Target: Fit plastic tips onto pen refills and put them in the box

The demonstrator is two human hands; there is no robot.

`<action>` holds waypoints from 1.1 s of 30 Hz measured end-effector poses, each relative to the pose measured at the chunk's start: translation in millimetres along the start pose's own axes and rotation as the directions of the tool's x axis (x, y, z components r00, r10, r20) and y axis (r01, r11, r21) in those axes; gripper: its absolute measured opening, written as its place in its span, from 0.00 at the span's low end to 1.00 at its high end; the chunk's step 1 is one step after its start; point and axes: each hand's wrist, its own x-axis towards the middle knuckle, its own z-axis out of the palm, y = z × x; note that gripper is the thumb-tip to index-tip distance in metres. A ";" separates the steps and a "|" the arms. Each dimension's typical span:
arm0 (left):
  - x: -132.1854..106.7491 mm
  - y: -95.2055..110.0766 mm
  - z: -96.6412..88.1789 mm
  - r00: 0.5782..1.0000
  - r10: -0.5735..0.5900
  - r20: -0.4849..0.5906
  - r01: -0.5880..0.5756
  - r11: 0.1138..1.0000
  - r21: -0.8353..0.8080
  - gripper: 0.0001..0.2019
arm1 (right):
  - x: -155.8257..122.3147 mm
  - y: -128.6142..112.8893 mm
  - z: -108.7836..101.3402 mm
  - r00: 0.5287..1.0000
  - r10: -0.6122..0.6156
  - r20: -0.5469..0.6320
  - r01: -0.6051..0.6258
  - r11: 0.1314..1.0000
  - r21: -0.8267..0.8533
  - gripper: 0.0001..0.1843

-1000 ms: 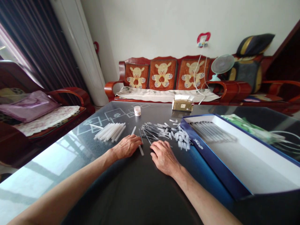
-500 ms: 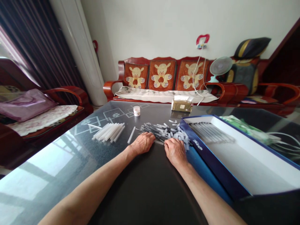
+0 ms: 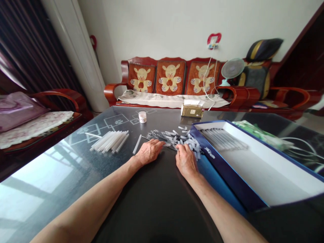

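My left hand (image 3: 151, 150) rests at the near edge of a pile of thin dark pen refills (image 3: 157, 135), its fingers bent together. Facing it across a small gap, my right hand (image 3: 186, 160) has curled fingers beside a heap of pale grey pen caps (image 3: 193, 144). A pale slim piece shows by the left fingertips, but what either hand pinches is too small to make out. One frosted tube (image 3: 137, 144) lies alone left of my left hand. Farther left is a stack of similar frosted tubes (image 3: 110, 141).
On the right stands a blue box (image 3: 210, 152) with a white inside, holding a row of pens (image 3: 224, 139). Behind the piles are a small white jar (image 3: 142, 117) and a tissue pack (image 3: 192, 110). A green plastic bag (image 3: 263, 136) lies beyond the box.
The whole view has shifted slightly, so things appear farther left and higher. My right hand has turned a little, its fingers more curled. Both hands stay by the refills and caps.
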 end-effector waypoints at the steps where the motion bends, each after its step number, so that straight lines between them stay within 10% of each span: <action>1: 0.2 -0.6 -0.1 1.000 0.000 -0.005 0.000 1.000 -0.008 0.17 | -0.2 1.0 1.0 1.000 -0.003 -0.018 0.003 1.000 0.003 0.16; 18: 1.6 -14.8 3.5 0.918 -0.338 -0.207 0.369 0.919 0.136 0.16 | -0.7 7.7 6.1 0.995 -0.006 -0.102 0.015 0.996 0.091 0.15; 33: 2.4 -6.5 -8.8 0.994 -0.026 -0.105 0.041 0.990 0.137 0.17 | 2.2 9.1 3.1 0.984 0.030 -0.174 -0.007 0.991 0.132 0.14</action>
